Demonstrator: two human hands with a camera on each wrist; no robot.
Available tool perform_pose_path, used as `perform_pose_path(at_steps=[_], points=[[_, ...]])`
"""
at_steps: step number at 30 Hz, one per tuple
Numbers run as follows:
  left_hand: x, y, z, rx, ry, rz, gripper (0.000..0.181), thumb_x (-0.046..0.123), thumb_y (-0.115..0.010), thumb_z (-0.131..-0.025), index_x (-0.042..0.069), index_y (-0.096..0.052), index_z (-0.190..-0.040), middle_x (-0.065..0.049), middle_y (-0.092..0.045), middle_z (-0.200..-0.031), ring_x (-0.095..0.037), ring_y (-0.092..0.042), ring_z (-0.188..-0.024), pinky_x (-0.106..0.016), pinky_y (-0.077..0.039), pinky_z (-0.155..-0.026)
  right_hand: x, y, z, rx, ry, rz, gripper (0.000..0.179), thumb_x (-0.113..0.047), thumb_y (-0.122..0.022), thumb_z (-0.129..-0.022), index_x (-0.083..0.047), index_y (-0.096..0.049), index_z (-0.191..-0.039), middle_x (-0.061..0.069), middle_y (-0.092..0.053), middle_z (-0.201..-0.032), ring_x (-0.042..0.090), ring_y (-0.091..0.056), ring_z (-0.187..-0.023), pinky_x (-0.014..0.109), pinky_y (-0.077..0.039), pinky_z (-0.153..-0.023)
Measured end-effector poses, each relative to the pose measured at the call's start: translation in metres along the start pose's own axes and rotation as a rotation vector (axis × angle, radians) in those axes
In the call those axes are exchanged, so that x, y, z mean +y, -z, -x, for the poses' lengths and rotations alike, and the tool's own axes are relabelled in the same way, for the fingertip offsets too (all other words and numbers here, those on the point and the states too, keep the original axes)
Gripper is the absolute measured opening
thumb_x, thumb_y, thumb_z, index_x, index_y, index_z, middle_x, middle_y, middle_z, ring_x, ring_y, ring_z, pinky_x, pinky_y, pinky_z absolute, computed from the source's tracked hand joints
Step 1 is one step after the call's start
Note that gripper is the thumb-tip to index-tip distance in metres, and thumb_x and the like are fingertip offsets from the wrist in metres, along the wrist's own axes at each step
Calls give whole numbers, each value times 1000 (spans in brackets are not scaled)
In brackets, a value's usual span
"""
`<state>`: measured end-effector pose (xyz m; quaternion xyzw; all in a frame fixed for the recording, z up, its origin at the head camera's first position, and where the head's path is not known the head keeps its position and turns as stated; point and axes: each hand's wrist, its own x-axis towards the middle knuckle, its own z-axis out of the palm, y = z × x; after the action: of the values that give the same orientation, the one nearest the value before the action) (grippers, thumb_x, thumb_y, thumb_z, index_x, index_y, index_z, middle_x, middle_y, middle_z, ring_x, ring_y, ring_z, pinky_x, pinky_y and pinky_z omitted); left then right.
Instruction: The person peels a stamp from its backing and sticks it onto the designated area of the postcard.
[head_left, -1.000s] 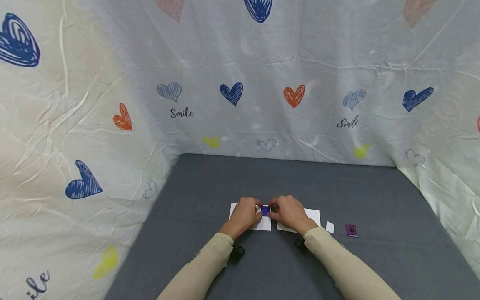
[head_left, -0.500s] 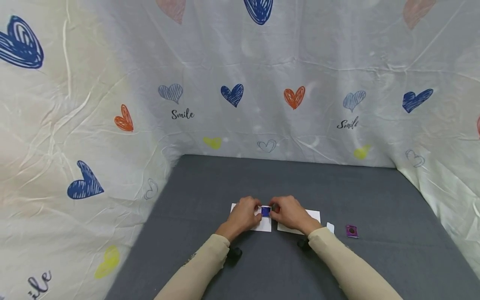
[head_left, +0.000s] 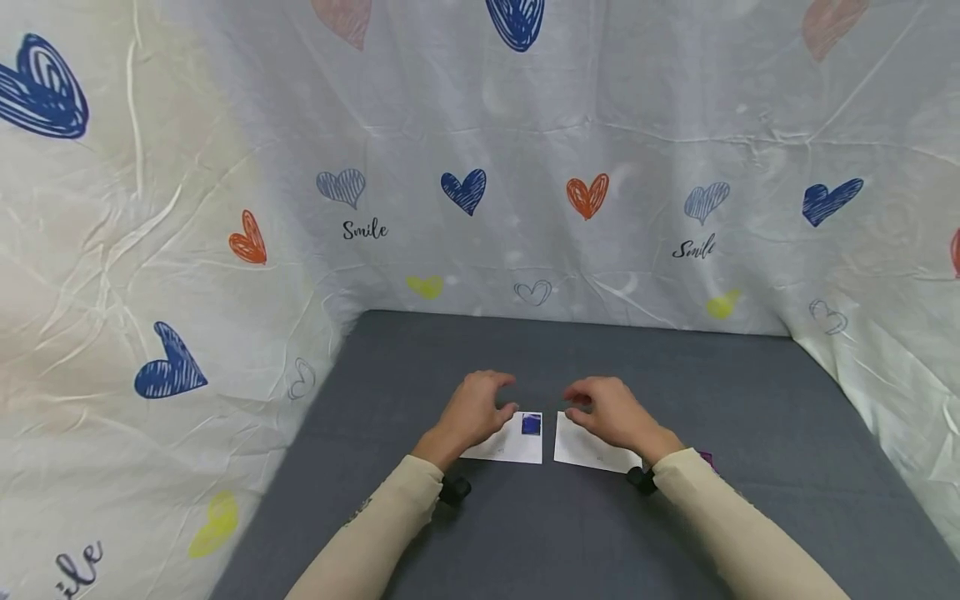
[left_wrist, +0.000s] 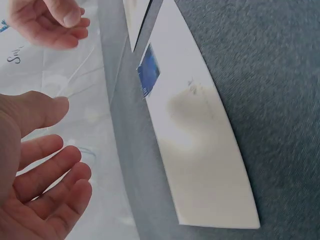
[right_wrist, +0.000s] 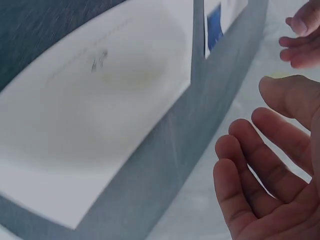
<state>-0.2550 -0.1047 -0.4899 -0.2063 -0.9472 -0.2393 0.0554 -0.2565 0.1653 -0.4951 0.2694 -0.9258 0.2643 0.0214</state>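
Two white envelopes lie side by side on the grey table, the left envelope (head_left: 510,448) and the right envelope (head_left: 588,448). A small blue stamp (head_left: 531,424) sits at the far right corner of the left envelope; in the left wrist view this stamp (left_wrist: 149,71) lies against the envelope's edge. Faint small marks show on both envelopes. My left hand (head_left: 468,412) hovers over the left envelope's far side, fingers relaxed and holding nothing. Over the right envelope, my right hand (head_left: 615,415) is likewise raised with loosely bent fingers and nothing in them; it hides part of that envelope.
A small purple square piece (head_left: 707,458) pokes out from behind the right forearm, mostly hidden. The grey tabletop (head_left: 570,350) ends at a white curtain (head_left: 525,242) printed with hearts, which hangs behind and along the sides.
Both hands have let go of the blue stamp, risen and moved apart, uncovering more of the envelopes. The right forearm now covers the small white piece and most of the purple one.
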Motion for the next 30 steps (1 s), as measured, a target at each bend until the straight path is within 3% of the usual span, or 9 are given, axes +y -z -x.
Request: perform_pose_path(at_steps=[7,18,30], points=[[1,6,-1,-5,-43,28,49,20,-86,-96,2,-72,-139,-17,-73,-141,-37,-70,-132,-51,-55,-110,9,23,18,26,-7,45,25,-15,-81,-98,-4,-81,-121,10,-82,-114,27,-76,-102,47,-62,-89],[9,14,-1,-29,-92,39,59,27,-87,-96,5,-67,-146,-19,-68,-150,-38,-65,-139,-52,-53,-114,27,50,46,31,-90,82,27,-17,-82,-99,-4,-81,-122,10,-82,-115,30,-76,-105,50,-62,-89],[20,0,-3,-81,-143,18,59,27,-86,-97,4,-65,-148,-18,-66,-152,-37,-62,-143,-54,-52,-116,41,66,66,50,-127,101,26,-15,-83,-96,-3,-82,-120,9,-83,-113,30,-77,-103,51,-62,-89]])
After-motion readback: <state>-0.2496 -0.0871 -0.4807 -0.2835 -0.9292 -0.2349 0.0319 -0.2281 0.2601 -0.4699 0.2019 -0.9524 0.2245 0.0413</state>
